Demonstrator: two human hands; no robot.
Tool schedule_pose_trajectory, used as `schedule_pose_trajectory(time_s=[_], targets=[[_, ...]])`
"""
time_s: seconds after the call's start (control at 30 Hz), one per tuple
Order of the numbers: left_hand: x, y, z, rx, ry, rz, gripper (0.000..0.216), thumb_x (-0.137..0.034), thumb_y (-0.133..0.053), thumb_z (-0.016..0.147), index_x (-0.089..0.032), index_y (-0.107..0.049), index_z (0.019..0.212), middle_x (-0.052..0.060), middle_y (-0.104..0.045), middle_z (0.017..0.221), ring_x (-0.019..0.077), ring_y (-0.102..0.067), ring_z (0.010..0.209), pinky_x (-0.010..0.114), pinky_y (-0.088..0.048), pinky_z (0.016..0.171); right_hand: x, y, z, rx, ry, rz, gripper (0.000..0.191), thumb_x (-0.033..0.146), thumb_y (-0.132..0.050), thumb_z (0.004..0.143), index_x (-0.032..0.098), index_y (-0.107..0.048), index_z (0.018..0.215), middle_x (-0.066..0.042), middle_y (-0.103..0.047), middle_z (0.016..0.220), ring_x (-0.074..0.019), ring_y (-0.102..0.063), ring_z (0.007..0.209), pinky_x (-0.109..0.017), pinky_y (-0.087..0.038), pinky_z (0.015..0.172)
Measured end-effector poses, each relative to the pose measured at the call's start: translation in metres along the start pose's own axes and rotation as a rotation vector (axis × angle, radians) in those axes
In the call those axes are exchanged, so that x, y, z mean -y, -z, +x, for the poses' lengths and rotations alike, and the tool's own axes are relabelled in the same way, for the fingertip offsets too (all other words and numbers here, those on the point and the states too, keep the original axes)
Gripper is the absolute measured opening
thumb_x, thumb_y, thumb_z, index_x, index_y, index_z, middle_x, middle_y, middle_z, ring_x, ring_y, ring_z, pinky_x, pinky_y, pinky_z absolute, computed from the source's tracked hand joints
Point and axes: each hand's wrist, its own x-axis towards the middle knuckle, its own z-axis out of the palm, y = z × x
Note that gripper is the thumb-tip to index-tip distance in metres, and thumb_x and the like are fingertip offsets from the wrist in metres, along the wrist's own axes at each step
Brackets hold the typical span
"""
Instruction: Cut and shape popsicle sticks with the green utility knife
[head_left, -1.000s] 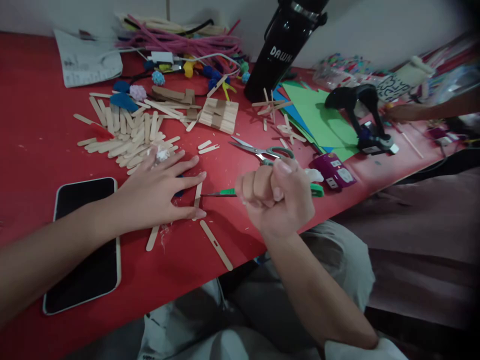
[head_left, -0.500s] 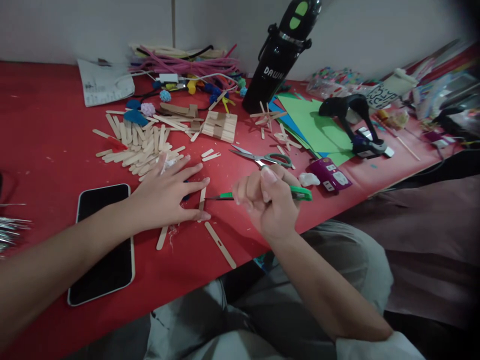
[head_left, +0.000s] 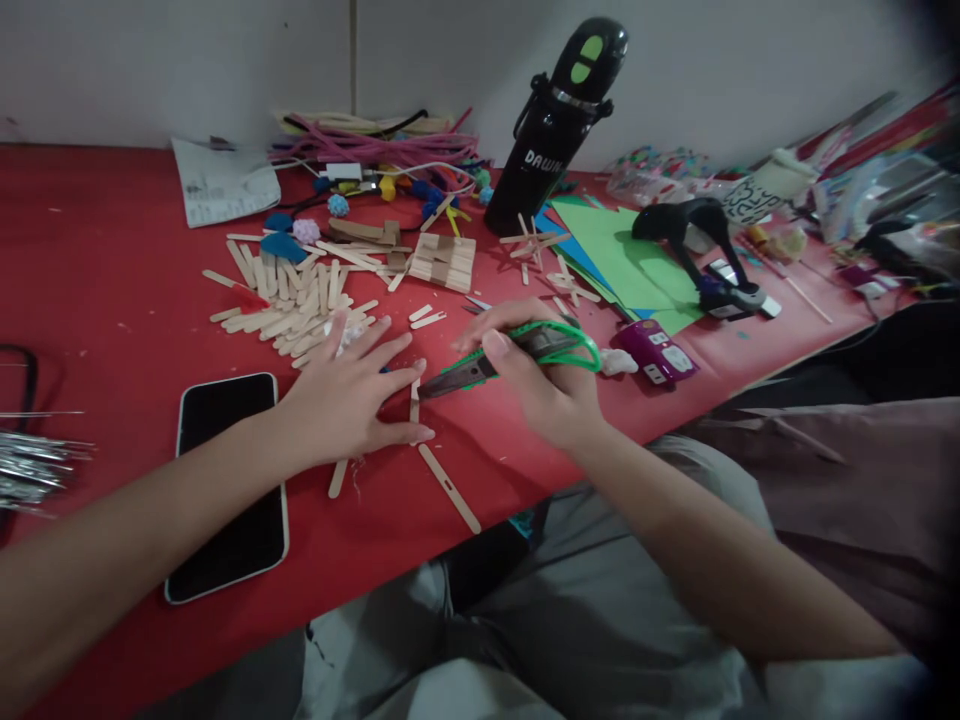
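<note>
My left hand (head_left: pixel 341 395) lies with its fingers spread over the red table. Two of its fingertips press a short craft stick (head_left: pixel 415 405) flat against the surface. My right hand (head_left: pixel 551 385) is closed round a green utility knife (head_left: pixel 525 352), its blade pointing left. The blade's tip touches or nearly touches the pinned stick; I cannot tell which. Just below lies a craft stick with a slot in it (head_left: pixel 450 488). Another craft stick (head_left: pixel 338 478) pokes out from under my left hand. Scissors (head_left: pixel 477 304) lie behind my right hand, mostly hidden by it.
A phone (head_left: pixel 225 520) lies under my left forearm. Behind my left hand is a heap of craft sticks (head_left: pixel 285 310). A black bottle (head_left: pixel 544 140) stands at the back, beside green paper sheets (head_left: pixel 615 245). A purple item (head_left: pixel 660 352) is right of my right hand.
The utility knife has turned in my right hand, so its broad side now shows. The blade has come to the stick's upper part. My left hand still presses the stick.
</note>
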Motion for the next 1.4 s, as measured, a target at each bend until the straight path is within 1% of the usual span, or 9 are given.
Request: schedule_pose_trajectory(time_s=[0.07,0.13,0.2,0.3,0.57,0.73,0.87,1.03,1.4], targets=[[-0.002,0.001,0.0,0.012,-0.002,0.021,0.073,-0.074,-0.058,0.087,-0.023,-0.066,0.137,0.016,-0.052,0.153,0.0425,-0.035,0.151,0.073,-0.01,0.123,0.001,0.007,0.001,0.014,0.079,-0.158,0.014,0.036,-0.066,0.091,0.026,-0.065,0.082,-0.004,-0.068,0.083,-0.0203,-0.064,0.079,-0.038,-0.053,0.076],[-0.003,0.002,0.0,0.029,0.0,0.032,0.073,-0.075,-0.057,0.087,-0.022,-0.065,0.137,0.016,-0.05,0.155,0.0414,-0.033,0.152,0.072,-0.012,0.123,0.003,0.012,0.002,0.039,0.075,-0.257,0.014,0.032,-0.071,0.086,0.026,-0.063,0.075,-0.001,-0.065,0.072,-0.0181,-0.06,0.067,-0.035,-0.051,0.066],[-0.003,0.002,0.0,0.041,0.009,0.041,0.074,-0.075,-0.058,0.087,-0.022,-0.065,0.137,0.016,-0.048,0.157,0.0405,-0.032,0.153,0.07,-0.012,0.124,0.004,0.015,0.003,0.176,0.019,-0.326,0.011,0.029,-0.072,0.083,0.026,-0.064,0.075,0.001,-0.065,0.067,-0.0151,-0.058,0.059,-0.031,-0.047,0.059],[-0.003,0.0,0.001,0.04,0.02,0.043,0.076,-0.077,-0.058,0.085,-0.021,-0.065,0.138,0.016,-0.049,0.156,0.0407,-0.032,0.153,0.069,-0.011,0.125,0.002,0.016,0.004,0.316,-0.041,-0.384,0.005,0.027,-0.07,0.082,0.024,-0.067,0.079,0.001,-0.071,0.072,-0.0152,-0.064,0.064,-0.029,-0.048,0.061],[-0.008,-0.004,0.003,0.018,0.027,0.061,0.075,-0.072,-0.048,0.093,-0.014,-0.064,0.138,0.019,-0.054,0.151,0.0399,-0.036,0.151,0.067,-0.014,0.126,-0.006,0.009,0.002,0.084,-0.183,-0.336,0.018,0.037,-0.073,0.084,0.024,-0.064,0.075,0.001,-0.066,0.061,-0.017,-0.064,0.059,-0.032,-0.05,0.059],[-0.009,-0.005,0.003,-0.021,0.016,0.065,0.072,-0.071,-0.05,0.093,-0.014,-0.067,0.135,0.019,-0.057,0.148,0.0404,-0.04,0.148,0.066,-0.018,0.126,0.0,0.008,-0.002,0.09,-0.112,-0.439,0.013,0.032,-0.076,0.08,0.024,-0.067,0.074,0.001,-0.071,0.067,-0.0152,-0.063,0.058,-0.03,-0.048,0.057],[-0.008,-0.008,0.003,-0.053,0.003,0.106,0.069,-0.069,-0.049,0.095,-0.013,-0.069,0.131,0.019,-0.058,0.148,0.0392,-0.042,0.147,0.066,-0.022,0.124,0.006,0.009,-0.005,0.11,-0.149,-0.506,0.011,0.032,-0.073,0.084,0.024,-0.069,0.076,0.002,-0.07,0.066,-0.015,-0.064,0.059,-0.03,-0.05,0.059],[-0.007,-0.01,0.003,-0.09,-0.005,0.069,0.069,-0.066,-0.055,0.093,-0.009,-0.069,0.129,0.021,-0.061,0.144,0.0404,-0.045,0.145,0.068,-0.025,0.123,0.007,0.008,-0.007,0.141,-0.218,-0.482,0.01,0.033,-0.071,0.086,0.025,-0.068,0.08,0.003,-0.071,0.066,-0.0152,-0.066,0.059,-0.029,-0.052,0.06],[-0.007,-0.01,0.004,-0.102,-0.011,0.059,0.07,-0.064,-0.057,0.094,-0.006,-0.067,0.13,0.021,-0.061,0.144,0.0414,-0.047,0.143,0.067,-0.027,0.123,0.006,0.0,-0.006,0.106,-0.14,-0.46,0.01,0.027,-0.069,0.085,0.023,-0.065,0.077,0.002,-0.071,0.067,-0.013,-0.065,0.06,-0.025,-0.051,0.058]])
